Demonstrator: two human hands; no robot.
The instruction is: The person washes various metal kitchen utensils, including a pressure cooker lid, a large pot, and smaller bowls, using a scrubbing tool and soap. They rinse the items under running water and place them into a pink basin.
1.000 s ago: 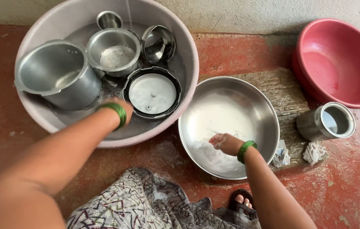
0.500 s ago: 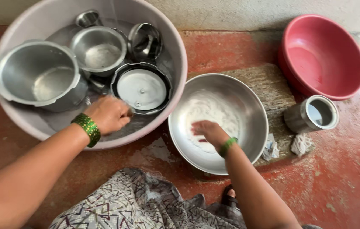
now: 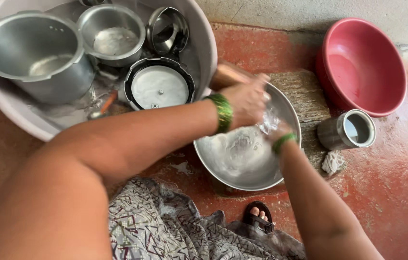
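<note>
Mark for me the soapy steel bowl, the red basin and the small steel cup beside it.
Soapy steel bowl (image 3: 242, 161), head view: on its foamy inner bottom.
Red basin (image 3: 358, 67), head view: on its bare inner wall.
Small steel cup (image 3: 330, 134), head view: on its outer side wall.

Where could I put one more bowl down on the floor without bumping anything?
The red floor right of the small steel cup and crumpled scrubber, below the pink basin, is bare. A smaller patch sits between the big white tub and the pink basin. It's crowded inside the tub and around the steel bowl where both hands meet.
</note>
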